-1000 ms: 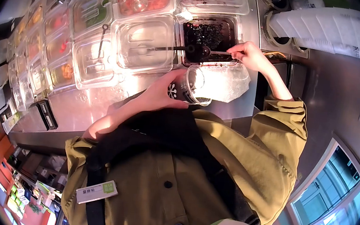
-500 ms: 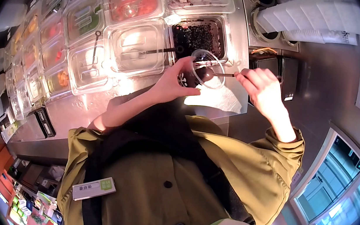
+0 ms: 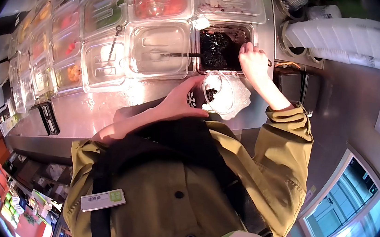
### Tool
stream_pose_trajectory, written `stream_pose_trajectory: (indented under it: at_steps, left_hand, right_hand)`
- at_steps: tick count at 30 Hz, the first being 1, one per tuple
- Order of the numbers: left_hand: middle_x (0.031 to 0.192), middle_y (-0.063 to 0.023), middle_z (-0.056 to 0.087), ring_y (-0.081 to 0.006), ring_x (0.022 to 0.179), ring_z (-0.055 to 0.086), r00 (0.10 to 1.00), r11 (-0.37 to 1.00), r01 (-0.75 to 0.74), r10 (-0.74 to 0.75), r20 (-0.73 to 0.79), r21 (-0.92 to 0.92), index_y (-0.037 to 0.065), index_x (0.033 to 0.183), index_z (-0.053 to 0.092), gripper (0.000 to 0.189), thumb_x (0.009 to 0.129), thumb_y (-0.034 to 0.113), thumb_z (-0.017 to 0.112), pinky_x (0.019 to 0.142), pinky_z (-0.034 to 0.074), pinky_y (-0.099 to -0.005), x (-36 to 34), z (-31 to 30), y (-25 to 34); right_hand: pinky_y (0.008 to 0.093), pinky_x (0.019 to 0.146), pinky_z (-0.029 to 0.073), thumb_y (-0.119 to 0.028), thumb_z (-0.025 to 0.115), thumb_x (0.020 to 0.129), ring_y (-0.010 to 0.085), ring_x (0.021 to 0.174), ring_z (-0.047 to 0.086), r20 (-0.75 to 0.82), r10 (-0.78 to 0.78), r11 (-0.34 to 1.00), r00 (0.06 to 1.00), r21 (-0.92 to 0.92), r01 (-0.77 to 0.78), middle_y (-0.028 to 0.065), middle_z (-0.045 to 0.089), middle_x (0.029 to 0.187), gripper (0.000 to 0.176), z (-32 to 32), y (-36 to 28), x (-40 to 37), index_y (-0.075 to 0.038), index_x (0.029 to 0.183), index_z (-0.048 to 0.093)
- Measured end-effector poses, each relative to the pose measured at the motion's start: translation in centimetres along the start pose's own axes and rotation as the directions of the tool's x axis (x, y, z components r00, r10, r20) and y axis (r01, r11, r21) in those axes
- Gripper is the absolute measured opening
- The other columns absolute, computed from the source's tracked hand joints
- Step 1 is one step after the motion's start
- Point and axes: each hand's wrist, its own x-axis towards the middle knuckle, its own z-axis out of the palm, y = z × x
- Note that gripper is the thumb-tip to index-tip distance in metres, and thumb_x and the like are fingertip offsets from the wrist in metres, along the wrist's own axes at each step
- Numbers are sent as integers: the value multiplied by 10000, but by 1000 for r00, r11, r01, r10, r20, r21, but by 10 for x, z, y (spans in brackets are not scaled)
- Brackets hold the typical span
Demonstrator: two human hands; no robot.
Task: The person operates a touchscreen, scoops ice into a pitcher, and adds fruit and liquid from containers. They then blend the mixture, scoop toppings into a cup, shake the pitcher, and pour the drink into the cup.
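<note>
My left hand (image 3: 185, 98) is closed around a clear plastic cup (image 3: 225, 104), which is tilted with its mouth toward me. Some dark bits (image 3: 211, 94) lie inside the cup, and a white flower-like print shows near my fingers. Just beyond the cup sits a clear container (image 3: 253, 32) of dark, glossy topping (image 3: 218, 45). My right hand (image 3: 254, 63) is closed over that container's right side, gripping a dark-handled spoon (image 3: 270, 63). Only the end of the handle shows; the spoon's bowl is hidden by my hand or in the topping.
Several lidded clear containers (image 3: 158, 46) of colourful foods fill the counter to the left. Another dark-handled spoon (image 3: 178, 54) rests across a lid. Stacked white cups or lids (image 3: 342, 39) lie at the upper right. A small black device (image 3: 47, 118) stands at the counter's front edge.
My right hand has moved the spoon from the cup up and left to the dark topping container. Dark bits now show in the cup, which my left hand has lowered slightly.
</note>
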Motion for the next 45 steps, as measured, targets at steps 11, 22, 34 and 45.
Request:
stream_pose_trajectory:
  at_steps: [11,22,34,45]
  left_hand:
    - [1180,-121,478,-218,1091,461,1000,998,24,-23,-20,60,34,1264,340,827,589,212,782,933,363,-330,-9,-11,4]
    - [1126,-85,497,-163,1043,456,1000,999,-19,19,21,-27,20,1237,367,746,616,152,758,919,345,-292,7,-4,10]
    - [1150,-103,467,-169,1056,447,989,979,-147,141,-49,-143,-5,1283,284,830,610,136,749,927,344,-304,35,20,-5]
    - [1154,-151,434,-299,1103,421,711,715,-643,690,-132,272,17,1210,383,818,544,265,787,945,336,-383,9,-1,-25]
  right_hand:
    - [324,605,492,-80,533,708,221,695,610,119,-296,804,948,567,180,74,597,791,225,-9,10,0,-57,909,631]
    - [250,674,456,-36,513,769,131,704,597,431,60,220,900,874,-433,131,638,765,236,-9,68,-44,13,976,616]
    - [280,658,432,-74,562,626,166,736,526,-206,-135,892,969,400,209,31,561,864,322,-128,36,-90,-67,945,608]
    - [306,594,487,-62,584,688,201,721,567,61,61,939,996,336,-78,43,567,780,167,-36,51,-53,-74,849,627]
